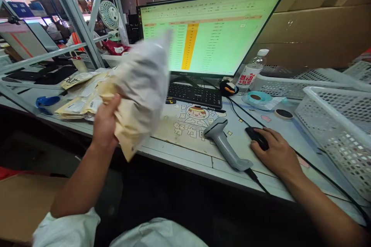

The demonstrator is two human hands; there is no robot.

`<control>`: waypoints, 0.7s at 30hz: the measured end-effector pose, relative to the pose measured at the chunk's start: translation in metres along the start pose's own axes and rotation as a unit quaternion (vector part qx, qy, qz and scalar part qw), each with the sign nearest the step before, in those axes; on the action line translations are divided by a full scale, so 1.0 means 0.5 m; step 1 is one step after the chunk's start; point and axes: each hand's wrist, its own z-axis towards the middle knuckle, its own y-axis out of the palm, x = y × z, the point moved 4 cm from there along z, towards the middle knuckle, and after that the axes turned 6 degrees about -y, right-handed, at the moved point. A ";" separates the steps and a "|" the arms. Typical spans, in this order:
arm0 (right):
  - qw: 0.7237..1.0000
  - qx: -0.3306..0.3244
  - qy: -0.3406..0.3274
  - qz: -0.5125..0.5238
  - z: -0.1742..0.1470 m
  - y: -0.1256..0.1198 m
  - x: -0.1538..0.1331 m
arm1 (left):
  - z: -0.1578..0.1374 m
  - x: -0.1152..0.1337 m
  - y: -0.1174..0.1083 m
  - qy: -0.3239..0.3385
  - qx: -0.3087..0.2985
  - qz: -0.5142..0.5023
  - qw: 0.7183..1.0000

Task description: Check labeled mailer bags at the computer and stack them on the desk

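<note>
My left hand (106,121) is closed on the lower left side of a cream mailer bag (143,88), held up above the desk's front edge. The bag is smeared by motion and covers part of the monitor (214,42). On the right, my right hand (274,150) rests over a black computer mouse (257,137), fingers curved around it. Between the hands lies a grey barcode scanner (227,144), its cable running off the front edge. A black keyboard (195,95) sits below the screen, which displays a green spreadsheet with an orange column.
Several packed mailer bags (78,106) are piled at the left, beside a blue tape dispenser (48,102). A plastic bottle (252,71), a tape roll (257,98) and white baskets (339,127) stand at the right. Behind are a large cardboard box (315,34) and a fan (109,14).
</note>
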 end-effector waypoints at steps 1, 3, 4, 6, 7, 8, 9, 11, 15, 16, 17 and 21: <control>1.000 -0.002 -0.001 0.000 0.000 -0.001 -0.001 | 0.022 0.008 -0.008 -0.005 0.054 -0.060 0.997; 1.000 -0.003 -0.002 -0.001 0.000 -0.002 -0.003 | 0.053 -0.003 -0.023 -0.022 0.125 -0.126 0.984; 1.000 -0.003 -0.001 -0.001 0.000 -0.002 -0.004 | 0.061 -0.020 -0.034 -0.030 0.155 -0.135 0.978; 1.000 -0.001 0.004 0.000 0.000 -0.003 -0.005 | 0.055 -0.068 -0.065 -0.039 0.202 -0.096 0.974; 1.000 0.000 0.008 0.002 -0.001 -0.004 -0.005 | 0.043 -0.096 -0.084 -0.049 0.206 -0.064 0.975; 1.000 -0.001 0.010 0.004 -0.001 -0.005 -0.006 | 0.026 -0.123 -0.104 -0.074 0.189 -0.022 0.979; 1.000 -0.003 0.012 0.006 -0.002 -0.007 -0.008 | 0.004 -0.149 -0.125 -0.115 0.154 0.034 0.981; 1.000 -0.013 0.017 0.007 -0.002 -0.011 -0.013 | -0.051 -0.185 -0.169 -0.224 0.048 0.180 0.957; 0.999 -0.033 0.029 0.006 -0.003 -0.017 -0.023 | -0.155 -0.164 -0.223 -0.285 -0.125 0.455 0.834; 0.999 -0.034 0.030 0.007 -0.003 -0.018 -0.026 | -0.171 -0.148 -0.213 -0.262 -0.162 0.474 0.825; 0.999 -0.034 0.031 0.009 -0.003 -0.019 -0.028 | -0.185 -0.133 -0.193 -0.229 -0.200 0.479 0.824; 0.999 -0.032 0.030 0.015 -0.005 -0.021 -0.034 | -0.214 -0.115 -0.056 -0.014 -0.332 0.464 0.822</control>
